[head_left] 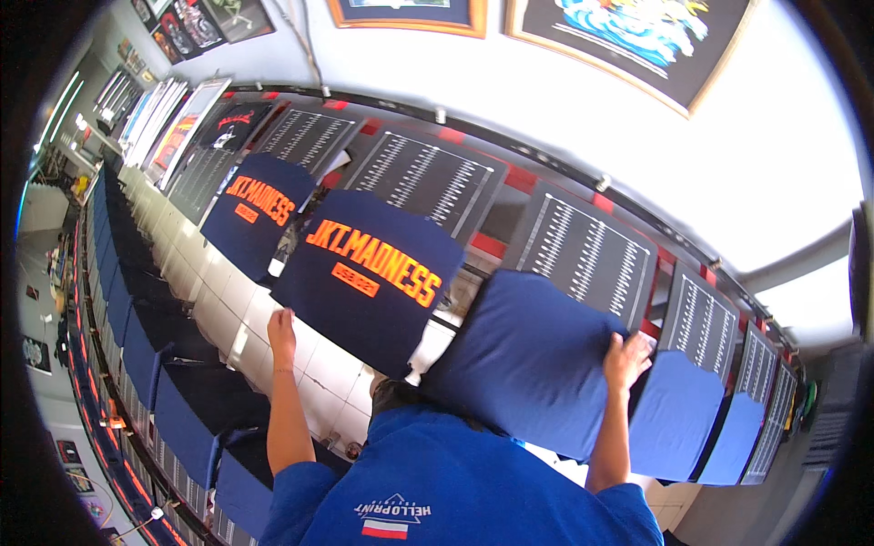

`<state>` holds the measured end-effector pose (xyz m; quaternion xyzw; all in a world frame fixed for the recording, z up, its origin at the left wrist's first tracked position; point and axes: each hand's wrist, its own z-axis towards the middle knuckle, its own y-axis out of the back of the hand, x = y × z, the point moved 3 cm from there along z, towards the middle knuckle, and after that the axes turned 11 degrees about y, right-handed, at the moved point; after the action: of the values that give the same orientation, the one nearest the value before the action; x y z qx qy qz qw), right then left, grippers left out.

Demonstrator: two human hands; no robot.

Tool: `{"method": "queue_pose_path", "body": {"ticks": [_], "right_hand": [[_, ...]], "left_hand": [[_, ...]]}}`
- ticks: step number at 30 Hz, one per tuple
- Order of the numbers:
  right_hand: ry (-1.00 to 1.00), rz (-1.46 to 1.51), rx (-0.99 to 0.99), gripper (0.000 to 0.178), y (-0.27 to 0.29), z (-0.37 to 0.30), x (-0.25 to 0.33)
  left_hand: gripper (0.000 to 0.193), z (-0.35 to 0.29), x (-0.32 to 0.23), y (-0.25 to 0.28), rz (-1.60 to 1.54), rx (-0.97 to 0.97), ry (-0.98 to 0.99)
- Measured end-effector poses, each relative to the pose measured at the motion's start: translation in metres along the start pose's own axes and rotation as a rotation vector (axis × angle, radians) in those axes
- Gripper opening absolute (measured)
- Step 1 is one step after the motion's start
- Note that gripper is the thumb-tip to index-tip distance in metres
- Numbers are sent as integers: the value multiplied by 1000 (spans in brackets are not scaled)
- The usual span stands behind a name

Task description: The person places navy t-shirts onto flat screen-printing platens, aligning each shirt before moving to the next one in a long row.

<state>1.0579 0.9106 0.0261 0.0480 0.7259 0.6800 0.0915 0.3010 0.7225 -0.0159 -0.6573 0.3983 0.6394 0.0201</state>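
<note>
My right hand (627,361) rests at the right edge of a plain navy T-shirt (537,364), with its fingers apart. That shirt is stretched over a board in front of me to the right. My left hand (282,338) is raised over the aisle, just off the lower left corner of a navy shirt with orange lettering (364,273). Its fingers look loosely extended, with nothing visible in them. Another printed navy shirt (257,214) lies on the board farther left.
Dark boards with white ruled marks (587,250) line a rail along the wall. More plain navy shirts (676,414) cover boards on the right. Across the tiled aisle (323,378), a second row of shirt-covered boards (187,423) runs down the left. Framed pictures (628,45) hang above.
</note>
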Motion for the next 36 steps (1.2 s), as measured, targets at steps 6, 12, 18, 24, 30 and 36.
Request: {"method": "queue_pose_path", "body": {"ticks": [6,12,18,24,30,36], "right_hand": [[86,317,-417,66,-19,-25,138],[619,1090,224,32,74,-140,474],[1104,1041,1128,42,109,-262,631],[803,1444,887,35,62,-279,693],[927,802,300,38,123,-168,646],[729,1179,-631,25,427,-4,531]], "left_hand": [[33,146,-95,-11,108,318,-302],[67,210,56,-16,-23,980,716],[59,157,8,115,94,1384,464],[37,93,-114,107,-55,1251,-197],[62,75,-114,59,-46,781,-313],[47,70,-178,-69,323,738,-640]]}}
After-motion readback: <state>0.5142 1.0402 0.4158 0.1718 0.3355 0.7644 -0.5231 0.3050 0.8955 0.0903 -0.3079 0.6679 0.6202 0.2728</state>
